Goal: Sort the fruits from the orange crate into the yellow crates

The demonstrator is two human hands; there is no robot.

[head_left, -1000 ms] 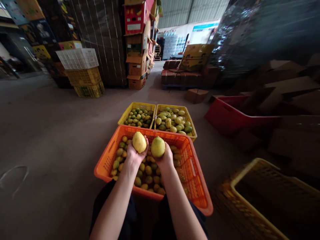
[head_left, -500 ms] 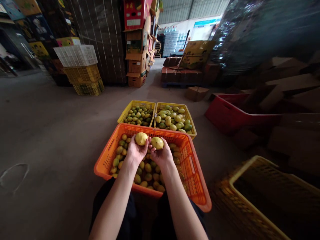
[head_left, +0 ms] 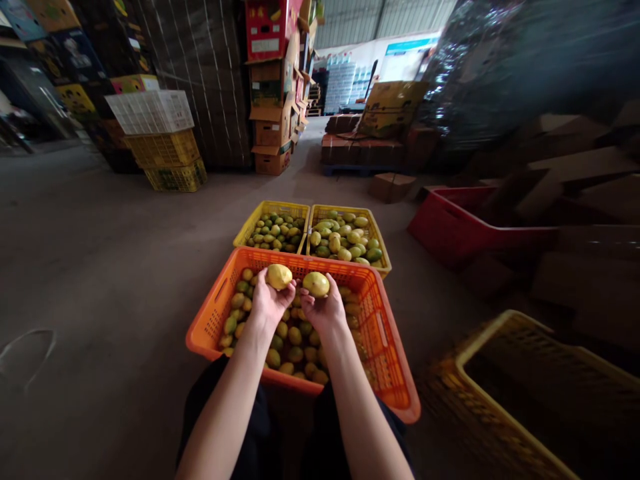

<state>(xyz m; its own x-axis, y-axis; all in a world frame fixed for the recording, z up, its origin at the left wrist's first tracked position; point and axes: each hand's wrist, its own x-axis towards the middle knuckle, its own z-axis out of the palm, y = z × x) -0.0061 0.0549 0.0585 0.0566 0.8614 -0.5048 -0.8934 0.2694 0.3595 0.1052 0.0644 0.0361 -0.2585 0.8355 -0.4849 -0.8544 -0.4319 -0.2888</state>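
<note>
left grip [head_left: 271, 304]: cradling yellow oval fruit [head_left: 279, 277]
right grip [head_left: 325, 307]: holding greenish-yellow oval fruit [head_left: 316, 285]
fruits: apart, over orange plastic crate [head_left: 400, 373]

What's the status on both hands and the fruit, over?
Left hand holding yellow fruit. Right hand holding yellow-green fruit. Both over orange plastic crate. Nothing visible blocking either hand.

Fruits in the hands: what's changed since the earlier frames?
The left fruit and right fruit, upright a second ago, have been tipped over in the left hand and right hand. Since half a second ago, the gap between the fruits has widened slightly. Neither was let go. The orange crate and yellow crates stayed put.
</note>
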